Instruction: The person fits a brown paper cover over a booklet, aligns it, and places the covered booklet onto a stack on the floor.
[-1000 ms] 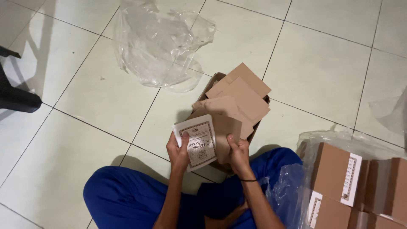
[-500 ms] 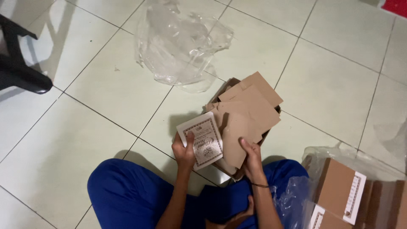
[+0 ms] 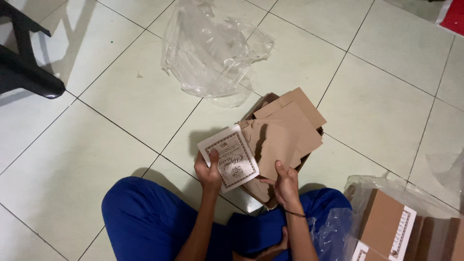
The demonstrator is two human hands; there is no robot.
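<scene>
I sit cross-legged on a tiled floor in blue trousers. My left hand (image 3: 209, 170) grips a white square card (image 3: 229, 157) with an ornate dark border, held flat in front of me. My right hand (image 3: 285, 183) holds the near edge of a brown cardboard flap (image 3: 274, 143). That flap belongs to an opened brown cardboard box (image 3: 289, 120) lying on the floor just beyond my knees, its flaps spread upward and to the right. The inside of the box is hidden by the flaps.
Crumpled clear plastic wrap (image 3: 212, 50) lies on the tiles beyond the box. Brown cartons with white labels (image 3: 386, 226) sit in clear plastic at the lower right. A black chair leg (image 3: 29, 72) stands at the upper left. A red object (image 3: 454, 17) shows at the top right corner.
The view has shifted, so everything sits further right and lower. My hands keep their grips on the card and the flap; the card has tilted slightly.
</scene>
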